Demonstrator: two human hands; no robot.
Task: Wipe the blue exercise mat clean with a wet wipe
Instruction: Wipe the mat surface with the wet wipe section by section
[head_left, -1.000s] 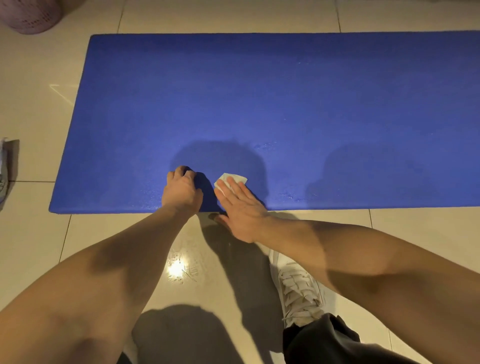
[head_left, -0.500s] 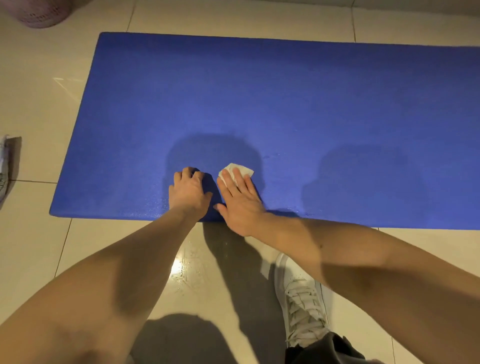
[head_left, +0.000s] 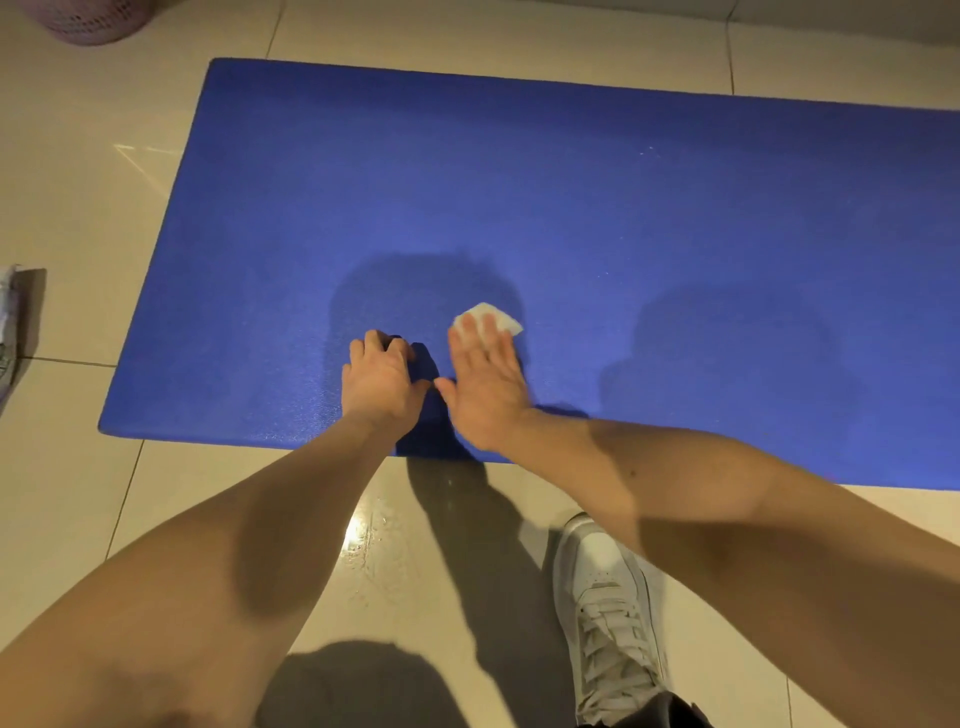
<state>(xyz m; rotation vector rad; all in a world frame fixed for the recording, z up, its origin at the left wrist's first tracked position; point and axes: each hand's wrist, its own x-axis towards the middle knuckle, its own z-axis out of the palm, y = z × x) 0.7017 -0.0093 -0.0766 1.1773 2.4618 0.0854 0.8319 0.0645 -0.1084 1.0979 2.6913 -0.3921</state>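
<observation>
Mat (head_left: 467, 182): lying flat, both hands at its near edge.
Wipe (head_left: 491, 317): on the mat, under the right fingertips.
Right hand (head_left: 485, 387): flat, fingers straight, pressing the wipe.
Left hand (head_left: 382, 387): fingers curled, empty, bracing on the mat.
Technique: even pressure, overlapping strokes.

The blue exercise mat (head_left: 519, 182) is cut off by the right edge. Most of the wet wipe (head_left: 493, 316) is hidden under the right hand (head_left: 485, 389). A pink basket (head_left: 93, 21) is cropped at the top; a pale object (head_left: 6, 322) at the left edge cannot be identified.
</observation>
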